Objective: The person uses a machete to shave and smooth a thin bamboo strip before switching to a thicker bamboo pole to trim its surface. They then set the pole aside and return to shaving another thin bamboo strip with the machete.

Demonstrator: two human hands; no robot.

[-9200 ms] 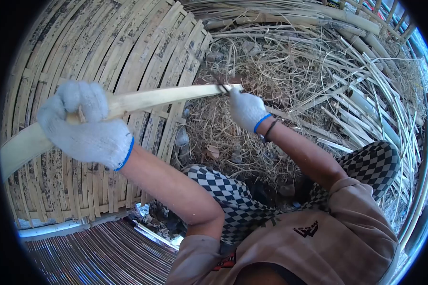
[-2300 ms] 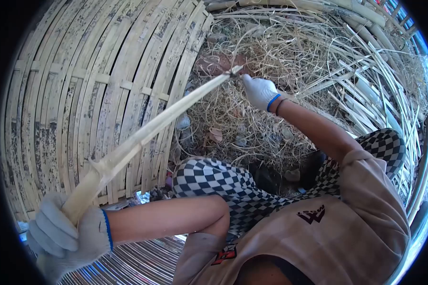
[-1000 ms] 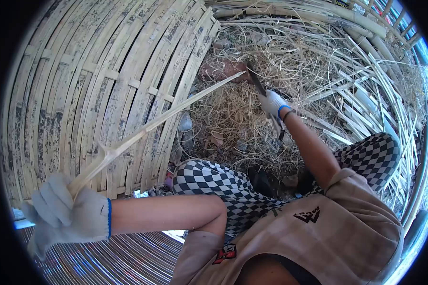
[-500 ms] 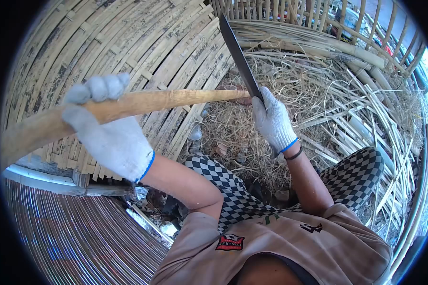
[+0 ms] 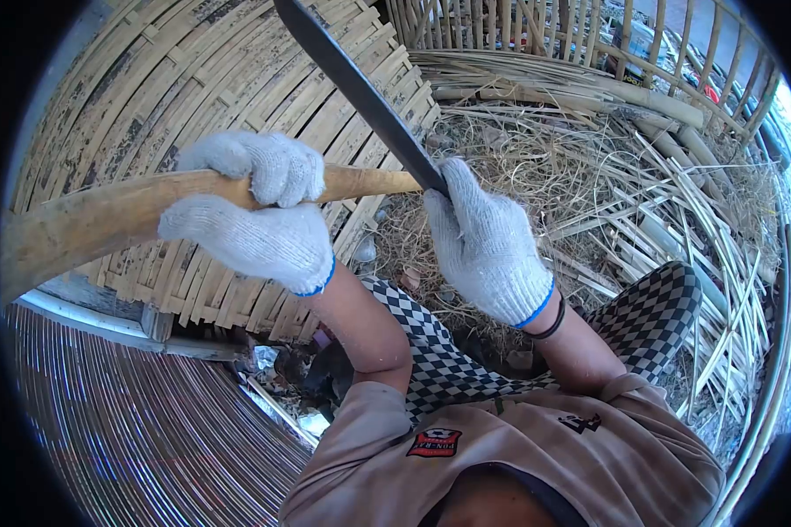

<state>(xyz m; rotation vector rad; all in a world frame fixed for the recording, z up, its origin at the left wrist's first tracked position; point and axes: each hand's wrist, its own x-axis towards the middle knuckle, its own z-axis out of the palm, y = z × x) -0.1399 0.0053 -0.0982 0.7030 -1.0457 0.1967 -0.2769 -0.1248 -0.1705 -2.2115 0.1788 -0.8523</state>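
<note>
A thick, pale bamboo pole point(image 5: 88, 228) runs from the left edge toward the centre, narrowing to the right. My left hand point(image 5: 259, 206), in a white knitted glove with a blue cuff, is wrapped round its middle. My right hand point(image 5: 492, 246), gloved the same way, grips a long dark blade point(image 5: 360, 92) at its lower end; the handle is hidden in the fingers. The blade points up and left, and its lower part crosses the narrow end of the pole. Whether blade and pole touch, I cannot tell.
Woven bamboo panel point(image 5: 211, 79) fills the upper left. Dry shavings point(image 5: 536, 158) cover the ground ahead, with split strips point(image 5: 721, 307) at right. A bamboo fence point(image 5: 501, 22) stands behind. Ribbed sheeting point(image 5: 141, 422) lies lower left; my checkered trouser legs point(image 5: 650, 316) are below my hands.
My left hand has moved right along the pole and closed round it. My right hand has come left and nearer, with the blade tilted further left.
</note>
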